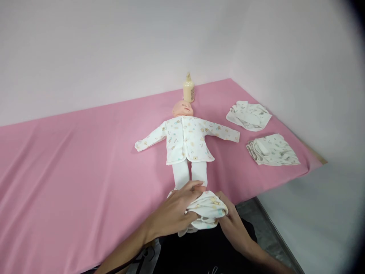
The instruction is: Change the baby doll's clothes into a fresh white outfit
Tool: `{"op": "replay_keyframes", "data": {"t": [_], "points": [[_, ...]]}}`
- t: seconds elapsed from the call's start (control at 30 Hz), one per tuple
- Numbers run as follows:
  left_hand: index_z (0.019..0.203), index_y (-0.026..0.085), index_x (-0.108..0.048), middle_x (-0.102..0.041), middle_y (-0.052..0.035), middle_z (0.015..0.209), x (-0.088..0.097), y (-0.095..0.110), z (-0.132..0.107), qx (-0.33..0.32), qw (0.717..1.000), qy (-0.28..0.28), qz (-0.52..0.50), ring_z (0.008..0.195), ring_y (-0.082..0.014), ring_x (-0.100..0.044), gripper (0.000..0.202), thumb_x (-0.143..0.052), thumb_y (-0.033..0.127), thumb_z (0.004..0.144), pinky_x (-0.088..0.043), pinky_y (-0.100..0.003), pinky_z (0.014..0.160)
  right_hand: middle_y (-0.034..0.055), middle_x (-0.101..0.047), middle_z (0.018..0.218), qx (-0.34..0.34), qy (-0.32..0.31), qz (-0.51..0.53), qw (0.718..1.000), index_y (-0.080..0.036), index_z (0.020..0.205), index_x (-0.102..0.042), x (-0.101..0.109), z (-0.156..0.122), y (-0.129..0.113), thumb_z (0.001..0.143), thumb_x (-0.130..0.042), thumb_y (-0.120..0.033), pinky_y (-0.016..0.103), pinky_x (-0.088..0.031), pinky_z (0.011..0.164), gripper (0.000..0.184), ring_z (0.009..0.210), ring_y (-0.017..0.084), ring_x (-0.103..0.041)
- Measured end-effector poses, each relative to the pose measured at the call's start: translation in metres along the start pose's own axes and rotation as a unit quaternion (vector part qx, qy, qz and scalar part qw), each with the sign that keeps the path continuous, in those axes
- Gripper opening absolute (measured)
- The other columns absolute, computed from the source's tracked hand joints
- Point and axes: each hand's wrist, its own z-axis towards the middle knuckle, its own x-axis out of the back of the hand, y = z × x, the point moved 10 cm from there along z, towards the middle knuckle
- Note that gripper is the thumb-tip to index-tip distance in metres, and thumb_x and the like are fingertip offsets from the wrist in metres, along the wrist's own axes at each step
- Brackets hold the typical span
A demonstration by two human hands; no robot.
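Note:
A baby doll (183, 109) lies on its back, in a white printed jacket (189, 140) with both sleeves spread and white leggings (181, 174). At its feet, printed baby pants (208, 209) are bunched up at the near edge of the table. My left hand (178, 209) grips the bunched cloth from the left, its fingers reaching over the doll's foot (200, 188). On the right side, my right hand (229, 213) pinches the edge of the same cloth, fingertips partly hidden behind it. The doll's other foot is covered by my left hand and cloth.
Pink cloth (85, 171) covers the table, which meets a white wall behind and at right. A pump bottle (188, 89) stands behind the doll's head. Two printed cloth pieces lie at right: a loosely folded garment (249, 115) and a folded stack (273, 150).

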Motion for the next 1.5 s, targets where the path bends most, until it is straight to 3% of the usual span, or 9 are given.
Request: {"op": "replay_keyframes", "data": {"t": [0.17, 0.33, 0.6, 0.77, 0.87, 0.97, 1.23, 1.37, 1.5], "points": [[0.138, 0.026, -0.042, -0.044, -0.0026, 0.146, 0.003, -0.012, 0.005, 0.029, 0.998, 0.036, -0.039, 0.130, -0.0204, -0.046, 0.064, -0.048, 0.009, 0.076, -0.039, -0.035, 0.110, 0.0027, -0.060, 0.100, -0.037, 0.007, 0.056, 0.998, -0.021, 0.103, -0.052, 0.001, 0.012, 0.021, 0.093, -0.051, -0.029, 0.026, -0.046, 0.071, 0.013, 0.082, 0.016, -0.053], [0.134, 0.027, -0.043, -0.047, -0.0017, 0.142, 0.004, -0.015, 0.009, 0.019, 0.997, 0.047, -0.053, 0.126, -0.0201, -0.048, 0.066, -0.050, 0.007, 0.071, -0.042, -0.034, 0.107, 0.0064, -0.058, 0.120, 0.036, -0.020, -0.007, 0.999, -0.023, 0.122, -0.049, 0.007, 0.020, 0.019, 0.095, -0.050, -0.027, 0.030, -0.049, 0.085, 0.028, 0.101, 0.018, -0.057], [0.122, 0.023, -0.055, -0.053, -0.0033, 0.134, 0.010, 0.001, 0.014, -0.035, 0.994, 0.091, 0.042, 0.125, -0.0223, -0.047, 0.051, -0.049, 0.007, 0.074, -0.038, -0.036, 0.108, 0.0046, -0.063, 0.119, 0.056, -0.087, -0.018, 0.995, -0.024, 0.121, -0.054, 0.008, 0.024, 0.023, 0.093, -0.052, -0.026, 0.031, -0.049, 0.085, 0.028, 0.103, 0.020, -0.060], [0.094, 0.016, -0.062, -0.065, -0.0031, 0.090, 0.010, -0.024, 0.022, 0.047, 0.987, 0.110, -0.110, 0.085, -0.0173, -0.060, 0.025, -0.041, 0.011, 0.082, -0.047, -0.029, 0.074, 0.0041, -0.063, 0.119, 0.000, -0.069, 0.074, 0.995, -0.025, 0.121, -0.052, 0.006, 0.029, 0.036, 0.088, -0.062, -0.031, 0.030, -0.048, 0.083, 0.035, 0.102, 0.020, -0.061], [0.100, 0.016, -0.061, -0.066, -0.0026, 0.093, 0.007, -0.033, 0.027, 0.077, 0.967, 0.077, -0.230, 0.082, -0.0166, -0.062, 0.026, -0.042, 0.012, 0.082, -0.046, -0.025, 0.066, 0.0038, -0.064, 0.116, -0.041, -0.068, 0.125, 0.989, -0.026, 0.120, -0.050, 0.001, 0.029, 0.046, 0.081, -0.071, -0.035, 0.032, -0.050, 0.083, 0.045, 0.101, 0.021, -0.061], [0.109, 0.020, -0.058, -0.064, -0.0007, 0.105, 0.011, -0.034, 0.030, 0.082, 0.957, 0.075, -0.269, 0.095, -0.0171, -0.062, 0.032, -0.048, 0.012, 0.080, -0.048, -0.025, 0.075, 0.0042, -0.063, 0.117, -0.076, -0.062, 0.168, 0.981, -0.027, 0.124, -0.044, -0.004, 0.028, 0.052, 0.074, -0.078, -0.036, 0.035, -0.051, 0.085, 0.061, 0.104, 0.023, -0.061], [0.114, 0.023, -0.057, -0.051, -0.0031, 0.121, 0.025, -0.017, 0.018, -0.027, 0.992, 0.122, -0.006, 0.113, -0.0175, -0.050, 0.034, -0.051, 0.010, 0.083, -0.043, -0.032, 0.100, 0.0079, -0.056, 0.127, -0.024, -0.045, 0.106, 0.993, -0.026, 0.133, -0.031, -0.003, 0.022, 0.038, 0.082, -0.070, -0.027, 0.038, -0.051, 0.093, 0.064, 0.113, 0.021, -0.059], [0.131, 0.026, -0.051, -0.046, -0.0046, 0.134, 0.031, -0.010, 0.006, -0.074, 0.980, 0.111, 0.147, 0.126, -0.0215, -0.041, 0.048, -0.053, 0.010, 0.085, -0.036, -0.037, 0.109, 0.0109, -0.049, 0.137, 0.048, -0.039, -0.054, 0.997, -0.024, 0.136, -0.034, 0.006, 0.023, 0.032, 0.086, -0.062, -0.022, 0.041, -0.046, 0.103, 0.058, 0.125, 0.024, -0.051], [0.139, 0.031, -0.045, -0.045, -0.0053, 0.137, 0.036, -0.018, -0.004, -0.041, 0.984, 0.084, 0.155, 0.128, -0.0247, -0.040, 0.054, -0.062, 0.031, 0.088, -0.037, -0.040, 0.110, 0.0120, -0.057, 0.129, 0.102, -0.017, -0.245, 0.964, -0.022, 0.131, -0.045, 0.017, 0.031, 0.020, 0.084, -0.059, -0.020, 0.047, -0.046, 0.100, 0.049, 0.119, 0.029, -0.055]]}}
